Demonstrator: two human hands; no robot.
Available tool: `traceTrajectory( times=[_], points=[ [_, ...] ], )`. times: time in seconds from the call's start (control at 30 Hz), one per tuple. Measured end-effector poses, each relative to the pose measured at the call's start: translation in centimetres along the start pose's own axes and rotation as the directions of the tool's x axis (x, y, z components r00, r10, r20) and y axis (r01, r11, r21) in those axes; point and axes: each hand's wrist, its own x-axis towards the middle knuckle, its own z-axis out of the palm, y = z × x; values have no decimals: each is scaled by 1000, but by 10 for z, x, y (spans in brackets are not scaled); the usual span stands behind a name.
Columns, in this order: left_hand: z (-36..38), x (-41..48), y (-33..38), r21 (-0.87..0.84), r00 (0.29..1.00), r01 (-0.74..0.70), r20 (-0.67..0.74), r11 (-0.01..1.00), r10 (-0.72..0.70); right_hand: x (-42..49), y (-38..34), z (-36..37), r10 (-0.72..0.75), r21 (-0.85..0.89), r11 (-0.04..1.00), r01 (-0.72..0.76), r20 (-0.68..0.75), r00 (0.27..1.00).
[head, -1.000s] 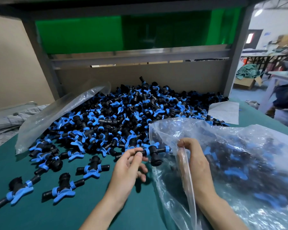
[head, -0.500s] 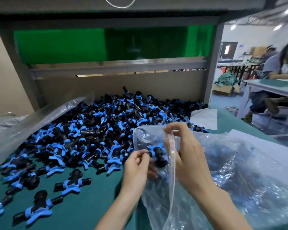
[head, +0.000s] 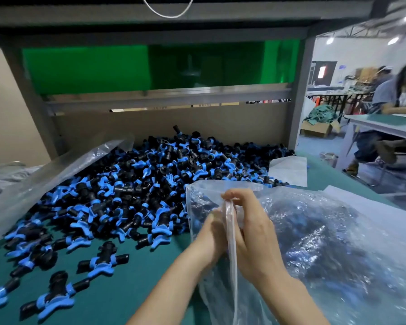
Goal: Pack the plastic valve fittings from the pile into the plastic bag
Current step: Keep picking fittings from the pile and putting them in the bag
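Pinching plastic bag point(head: 326, 231) rim: right hand point(head: 253, 235) | left hand point(head: 209, 235) at bag mouth, grasp hidden, cannot tell

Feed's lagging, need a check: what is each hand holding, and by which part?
Right hand pinches the plastic bag by its mouth's near edge. Left hand is in that mouth; whether its fingers hold anything cannot be told.

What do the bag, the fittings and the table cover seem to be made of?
The bag: thin clear plastic film, glossy; it crinkles and glints, and dark parts show through. The fittings: hard moulded plastic, probably; matte black bodies, blue handles. The table cover: dull green mat, perhaps rubber or vinyl; no glare.
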Motion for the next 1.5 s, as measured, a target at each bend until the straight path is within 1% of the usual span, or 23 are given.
traceTrajectory(
  times=[0.03, 0.07, 0.13, 0.17, 0.2, 0.23, 0.27, 0.3, 0.37, 0.4, 0.5, 0.53, 0.6, 0.7, 0.77, 0.93, 1.07, 1.17, 1.23, 1.37, 1.5],
  points=[
    [-12, -3, -6, -15, 998, -23, -62, 1000, 22, -6, 4, 5, 36, 11, 999, -36, 18, 999],
    [-30, -8, -16, 34, 989, -48, -140, 998, 52, -11, 7, 10, 70, 16, 997, -71, 44, 997],
    [-68, -22, -45, 202, 949, -99, -276, 974, 153, -21, 14, 19, 113, -6, 994, -113, 107, 988],
    [-87, -30, -58, 321, 918, -93, -339, 942, 206, -23, 17, 22, 125, -27, 992, -122, 138, 983],
    [-104, -37, -69, 474, 896, -54, -365, 879, 252, -25, 20, 23, 134, -42, 991, -129, 165, 977],
    [-116, -42, -76, 616, 877, 6, -381, 788, 291, -26, 23, 24, 151, -46, 988, -145, 185, 971],
    [-127, -45, -81, 711, 856, 70, -403, 699, 325, -27, 26, 23, 175, -40, 985, -170, 199, 964],
    [-135, -46, -82, 772, 816, 123, -437, 624, 378, -28, 29, 22, 206, -36, 979, -203, 207, 957],
    [-144, -47, -80, 836, 738, 228, -483, 500, 471, -32, 34, 21, 270, -38, 962, -269, 216, 938],
    [-148, -45, -82, 862, 726, 266, -473, 431, 499, -34, 36, 20, 292, -36, 956, -292, 217, 931],
    [-155, -40, -89, 902, 793, 365, -432, 231, 431, -36, 40, 22, 324, -22, 945, -327, 218, 921],
    [-157, -37, -91, 908, 809, 374, -420, 190, 412, -36, 41, 22, 330, -24, 943, -333, 223, 917],
    [-160, -33, -93, 913, 818, 374, -407, 162, 405, -36, 43, 22, 332, -30, 942, -335, 235, 913],
    [-161, -31, -94, 914, 821, 370, -406, 168, 401, -37, 46, 23, 330, -16, 942, -335, 229, 916],
    [-161, -31, -95, 917, 818, 335, -396, 216, 417, -37, 48, 24, 331, -11, 942, -336, 217, 919],
    [-155, -37, -89, 879, 779, 163, -393, 449, 488, -38, 48, 25, 324, 5, 943, -333, 214, 922],
    [-150, -41, -85, 799, 771, 89, -433, 595, 467, -38, 47, 24, 321, 14, 943, -332, 215, 922],
    [-147, -41, -81, 617, 759, 30, -526, 786, 384, -39, 47, 23, 315, 12, 946, -325, 211, 925],
    [-143, -41, -77, 487, 747, -5, -579, 873, 327, -39, 47, 23, 308, 17, 948, -318, 212, 927],
    [-138, -41, -73, 357, 737, -16, -627, 934, 252, -40, 48, 23, 309, 30, 946, -322, 212, 927],
    [-138, -41, -73, 318, 711, 1, -667, 948, 223, -40, 48, 24, 313, 28, 945, -327, 222, 923]
  ],
)
